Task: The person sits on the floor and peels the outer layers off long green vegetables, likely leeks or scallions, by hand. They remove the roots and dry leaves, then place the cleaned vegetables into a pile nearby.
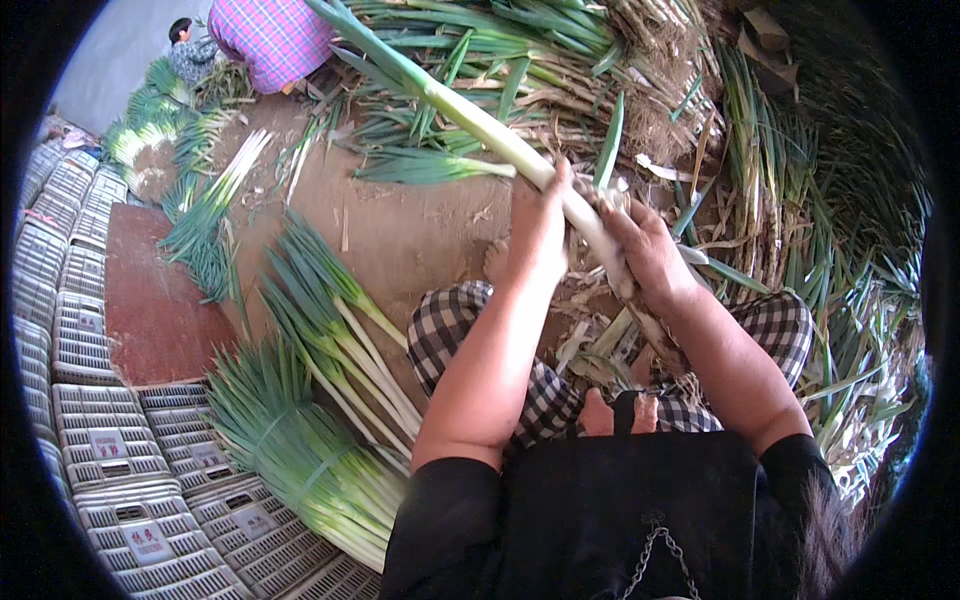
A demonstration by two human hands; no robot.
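At centre frame I see one long green onion, its white stalk slanting from upper left toward lower right. My left hand is clasped round the stalk; my right hand grips it lower, fingers wrapped tight. Below left lie trimmed bundles; white crates fill the lower left; an untrimmed heap sits above.

Blk short-sleeve top w/ neck chain, blk-white checked trousers, bare forearms.
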